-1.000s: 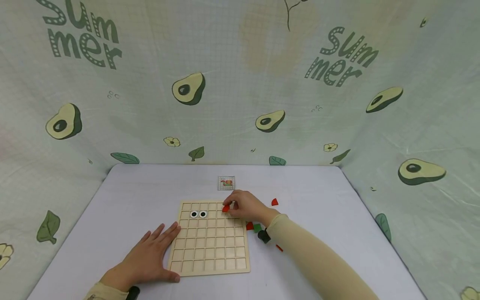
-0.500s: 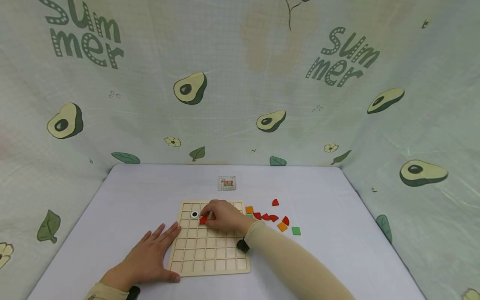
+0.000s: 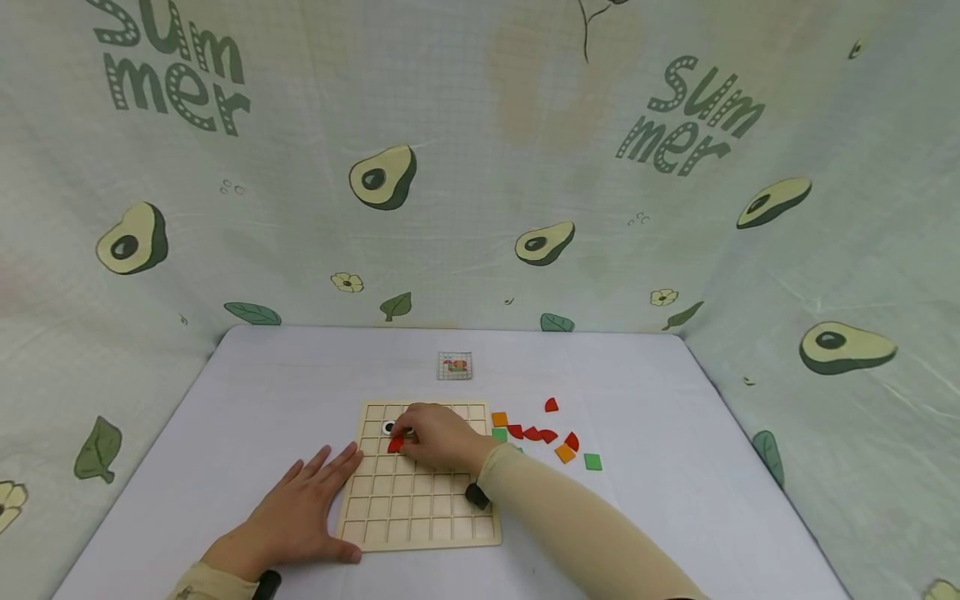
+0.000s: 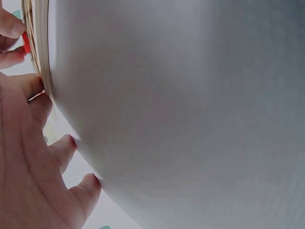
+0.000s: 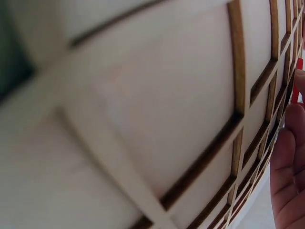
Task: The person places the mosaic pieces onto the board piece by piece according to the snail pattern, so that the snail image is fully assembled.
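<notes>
A wooden grid board (image 3: 420,508) lies on the white table, with an eye tile (image 3: 387,427) in one of its upper left cells. My right hand (image 3: 442,437) reaches over the board and pinches a red quarter-circle tile (image 3: 395,446) just below that eye tile. The second eye tile is mostly hidden by the fingers. The red tile (image 5: 296,86) also shows at the right edge of the right wrist view. My left hand (image 3: 300,508) lies spread at the board's left edge, fingertips touching it. In the left wrist view its fingers (image 4: 62,152) are extended.
Right of the board lie several red quarter-circle tiles (image 3: 572,441), orange squares (image 3: 565,453) and green squares (image 3: 592,462). A small picture card (image 3: 454,366) lies behind the board. A printed cloth (image 3: 465,167) hangs at the back and sides.
My right hand has carried the red tile leftward and nearer from the board's upper right to below the eye tiles. Loose tiles formerly behind the forearm show now. The left hand stays put.
</notes>
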Demonstrator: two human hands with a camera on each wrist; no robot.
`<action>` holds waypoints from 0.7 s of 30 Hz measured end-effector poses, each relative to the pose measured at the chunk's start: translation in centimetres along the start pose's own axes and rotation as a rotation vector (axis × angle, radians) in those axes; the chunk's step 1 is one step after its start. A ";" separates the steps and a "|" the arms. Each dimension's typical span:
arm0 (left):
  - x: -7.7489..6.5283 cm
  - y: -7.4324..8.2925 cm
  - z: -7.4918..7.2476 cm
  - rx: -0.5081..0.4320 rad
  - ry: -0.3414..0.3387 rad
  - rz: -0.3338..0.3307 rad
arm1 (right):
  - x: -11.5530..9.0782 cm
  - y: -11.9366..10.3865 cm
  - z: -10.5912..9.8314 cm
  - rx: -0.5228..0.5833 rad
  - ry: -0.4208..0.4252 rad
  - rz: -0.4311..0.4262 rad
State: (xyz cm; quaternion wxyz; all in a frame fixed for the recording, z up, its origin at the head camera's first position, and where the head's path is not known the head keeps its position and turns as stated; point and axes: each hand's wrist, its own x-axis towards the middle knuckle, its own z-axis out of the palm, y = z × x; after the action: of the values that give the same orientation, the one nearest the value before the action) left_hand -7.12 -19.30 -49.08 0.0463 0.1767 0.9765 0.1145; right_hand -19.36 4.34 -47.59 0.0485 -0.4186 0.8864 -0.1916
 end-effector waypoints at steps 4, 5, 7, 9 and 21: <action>0.0 -0.1 0.0 0.004 0.008 0.005 | 0.3 -0.1 0.2 -0.031 -0.009 0.007; -0.1 -0.1 0.1 0.005 0.010 0.007 | 0.4 -0.2 0.3 -0.037 -0.012 0.007; -0.1 -0.1 0.1 0.007 0.012 0.009 | 0.5 -0.2 0.5 -0.041 -0.014 0.004; -0.1 -0.1 0.1 0.006 0.012 0.012 | 0.5 -0.2 0.5 -0.039 -0.016 0.001; -0.1 0.0 -0.1 0.001 0.011 0.012 | 0.2 -0.2 0.0 -0.048 -0.006 0.014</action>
State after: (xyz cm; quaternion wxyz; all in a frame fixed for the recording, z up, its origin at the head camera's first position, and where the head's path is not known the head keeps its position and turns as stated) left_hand -7.03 -19.41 -48.96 0.0403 0.1819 0.9757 0.1154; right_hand -19.35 4.13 -47.48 0.0423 -0.4142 0.8935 -0.1686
